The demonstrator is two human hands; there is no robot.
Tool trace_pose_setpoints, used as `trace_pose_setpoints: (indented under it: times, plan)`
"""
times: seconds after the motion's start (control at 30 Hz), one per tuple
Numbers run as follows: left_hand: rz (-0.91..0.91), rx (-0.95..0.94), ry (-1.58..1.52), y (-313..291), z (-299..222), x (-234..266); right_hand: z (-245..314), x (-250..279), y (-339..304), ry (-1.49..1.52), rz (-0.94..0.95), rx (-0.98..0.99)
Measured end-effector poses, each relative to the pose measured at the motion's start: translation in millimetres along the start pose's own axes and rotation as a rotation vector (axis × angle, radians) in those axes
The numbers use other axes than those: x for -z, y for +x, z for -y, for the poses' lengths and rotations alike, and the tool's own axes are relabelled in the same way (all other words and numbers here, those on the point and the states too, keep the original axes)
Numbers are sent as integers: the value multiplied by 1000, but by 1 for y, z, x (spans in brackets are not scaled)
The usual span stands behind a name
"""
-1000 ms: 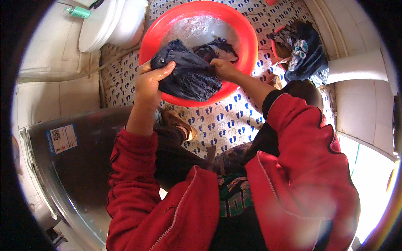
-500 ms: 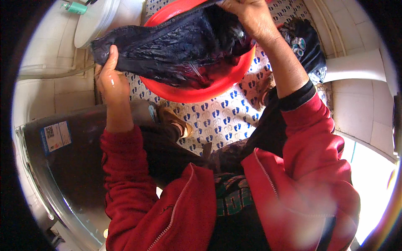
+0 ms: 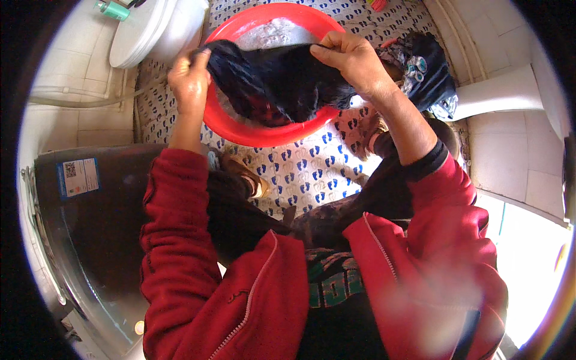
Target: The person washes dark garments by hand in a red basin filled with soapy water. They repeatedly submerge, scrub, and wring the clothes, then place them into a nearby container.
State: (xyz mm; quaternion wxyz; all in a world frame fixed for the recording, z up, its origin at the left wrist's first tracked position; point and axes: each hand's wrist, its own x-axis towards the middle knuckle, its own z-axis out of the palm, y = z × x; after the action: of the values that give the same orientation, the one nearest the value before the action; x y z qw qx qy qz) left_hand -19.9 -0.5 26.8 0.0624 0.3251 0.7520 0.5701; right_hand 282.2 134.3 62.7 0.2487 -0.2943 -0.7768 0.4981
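Note:
A wet black garment (image 3: 270,78), its exact kind unclear in the folds, hangs between my two hands over a red plastic basin (image 3: 258,138). My left hand (image 3: 191,81) pinches its upper left corner, thumb uppermost. Above the basin's right side, my right hand (image 3: 354,63) is closed on the upper right edge. The cloth sags between them, and a dark red patch shows low on its left part. Sudsy water (image 3: 276,33) shows in the basin behind the garment; the cloth hides the rest of the inside.
Right of the basin lies a dark heap of clothes or bags (image 3: 429,72). A white toilet (image 3: 141,36) with a green bottle (image 3: 114,10) on it stands far left. A dark glossy appliance (image 3: 102,240) is at my left. Footprint-patterned floor (image 3: 300,168) lies before my feet.
My left hand has moved right, nearer my right hand, which has come down a little. The garment, stretched wide before, now sags, and the suds in the basin show.

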Motion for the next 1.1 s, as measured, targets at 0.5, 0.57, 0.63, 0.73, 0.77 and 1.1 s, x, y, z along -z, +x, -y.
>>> trace_pose_setpoints:
  times: [0.5, 0.57, 0.63, 0.73, 0.77, 1.1]
  plan:
    - [-85, 1128, -1060, -197, 151, -122, -60, -150, -87, 90, 451, 124]
    - [-72, 1130, -1072, -197, 149, -120, -51, -105, -67, -2, 323, -15]
    - [-42, 1126, -1075, -196, 147, -124, -31, -50, -58, 17, 69, -89]
    - [17, 1109, -1076, -193, 147, -134, -17, 50, -57, 89, -288, -71]
    - [37, 1101, -1075, -192, 148, -136, -15, 80, -66, 185, -451, -72]
    - [107, 1015, -899, -170, 148, -95, -381, 206, -291, -342, -496, -798]
